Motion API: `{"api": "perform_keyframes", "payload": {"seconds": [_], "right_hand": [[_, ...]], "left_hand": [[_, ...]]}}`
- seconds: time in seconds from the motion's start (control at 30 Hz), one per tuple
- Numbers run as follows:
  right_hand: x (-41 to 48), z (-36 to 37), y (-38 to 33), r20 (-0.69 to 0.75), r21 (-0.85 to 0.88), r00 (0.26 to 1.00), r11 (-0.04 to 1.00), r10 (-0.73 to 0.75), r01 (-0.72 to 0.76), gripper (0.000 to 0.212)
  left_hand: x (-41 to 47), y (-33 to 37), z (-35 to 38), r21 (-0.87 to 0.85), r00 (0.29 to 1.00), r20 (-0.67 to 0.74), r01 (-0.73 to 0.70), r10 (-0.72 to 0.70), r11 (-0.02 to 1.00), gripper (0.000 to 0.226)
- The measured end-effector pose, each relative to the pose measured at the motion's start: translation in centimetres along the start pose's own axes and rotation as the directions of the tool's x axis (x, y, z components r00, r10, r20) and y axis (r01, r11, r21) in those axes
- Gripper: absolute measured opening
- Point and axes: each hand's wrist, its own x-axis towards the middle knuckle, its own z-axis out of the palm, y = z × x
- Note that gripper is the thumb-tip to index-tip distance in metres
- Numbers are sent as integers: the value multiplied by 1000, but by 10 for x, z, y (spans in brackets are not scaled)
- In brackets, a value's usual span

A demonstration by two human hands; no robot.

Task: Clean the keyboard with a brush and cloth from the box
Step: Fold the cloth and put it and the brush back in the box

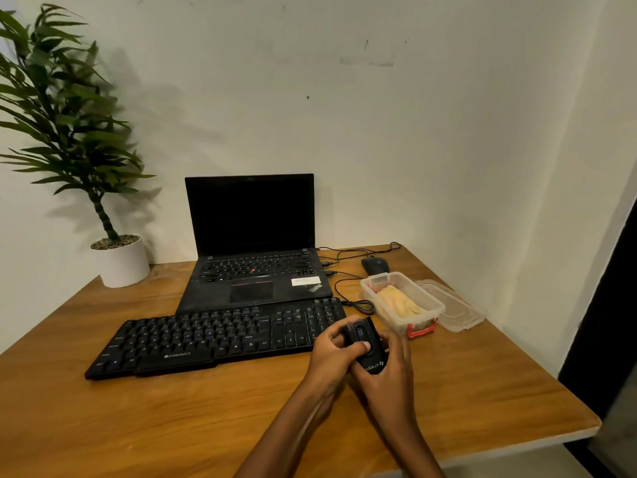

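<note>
Right in front of you, both hands meet above the brown wooden table (172, 426). Your left hand (336, 355) curls round a small black plastic gadget (362, 334) from the left, thumb laid across its face just below an oval button. Your right hand (389, 370) cups it from the right, fingers wrapped behind. White lettering shows at its near end, and I can't tell whether it carries bristles. You're holding it at the right end of the long black keyboard (206, 336), which lies flat and angled across the table, number pad beside your knuckles. Just right of that sits the clear rectangular plastic box (427, 303), open, with a red clip at its near end and a pale yellow cloth (400, 300) bunched inside. The clear plastic lid (455, 305) lies beside the box, further right. Further back there's an open black laptop (255, 270) with a dark screen and a black mouse (375, 265) to its right. A green plant in a white pot (120, 262) stands at the back left.
</note>
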Motion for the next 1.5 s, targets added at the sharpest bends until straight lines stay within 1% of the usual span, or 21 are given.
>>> {"api": "perform_keyframes", "payload": {"seconds": [0.2, 0.27, 0.33, 0.4, 0.47, 0.57, 0.6, 0.67, 0.77, 0.8, 0.83, 0.9, 0.93, 0.97, 1.03, 1.13, 1.2, 1.27, 1.33, 1.43, 1.5], "right_hand": [[25, -13, -5, -45, -22, 993, 994, 108, -109, 52], [59, -27, -6, -84, -184, 984, 968, 157, -170, 53], [99, -38, -5, -104, -377, 981, 906, 165, -192, 53], [136, -38, 2, -68, -505, 985, 846, 161, -173, 49], [158, -30, 12, 14, -616, 984, 777, 175, -130, 47], [163, -20, 27, 160, -768, 964, 640, 212, -13, 47], [163, -19, 31, 189, -793, 960, 608, 209, 24, 46], [164, -23, 36, 176, -775, 968, 631, 176, 26, 48], [174, -49, 40, -68, -616, 990, 776, 124, -139, 46], [179, -62, 47, -152, -600, 976, 771, 155, -216, 44], [183, -76, 57, -198, -626, 954, 719, 226, -300, 44], [181, -100, 78, -189, -706, 864, 547, 467, -450, 51], [179, -109, 88, -159, -717, 807, 495, 569, -490, 54], [177, -114, 96, -128, -702, 770, 491, 625, -516, 55], [175, -121, 104, -118, -622, 763, 552, 636, -556, 49], [178, -130, 109, -206, -465, 784, 647, 585, -604, 24], [180, -133, 106, -225, -351, 823, 745, 521, -567, 10], [180, -135, 102, -267, -311, 848, 791, 458, -526, 8], [177, -135, 97, -270, -403, 841, 738, 469, -541, 12], [167, -132, 104, -168, -508, 796, 641, 582, -576, 27], [161, -134, 107, -186, -483, 793, 649, 580, -587, 15]], "left_hand": [[6, 10, 7, 56, 995, 100, -14, 8, 998, 56], [14, 12, 12, 234, 996, 68, -70, 56, 970, 55], [25, 11, 18, 427, 987, 21, -153, 159, 891, 51], [39, 6, 24, 598, 973, 6, -187, 229, 779, 51], [50, 0, 32, 709, 977, 12, -160, 215, 687, 57], [65, -11, 44, 723, 985, 74, -159, 154, 672, 77], [67, -12, 49, 756, 986, 83, -157, 145, 635, 82], [72, -19, 55, 814, 978, 95, -183, 185, 551, 81], [70, -20, 64, 860, 968, 133, -218, 211, 461, 78], [69, -20, 66, 877, 969, 142, -219, 204, 428, 72], [69, -21, 67, 885, 967, 145, -221, 207, 410, 63], [68, -23, 67, 885, 961, 143, -230, 236, 404, 45], [66, -23, 66, 881, 958, 138, -235, 252, 410, 38], [64, -24, 64, 877, 953, 141, -246, 269, 414, 32], [62, -25, 59, 865, 949, 155, -265, 275, 426, 24], [53, -24, 53, 840, 946, 190, -295, 262, 455, 17], [47, -23, 48, 829, 943, 219, -315, 250, 462, 16], [43, -23, 43, 826, 939, 245, -332, 240, 456, 16], [39, -21, 38, 826, 936, 267, -346, 231, 445, 16], [35, -20, 34, 813, 933, 292, -358, 211, 459, 15], [34, -19, 33, 808, 931, 297, -363, 211, 464, 15]]}}
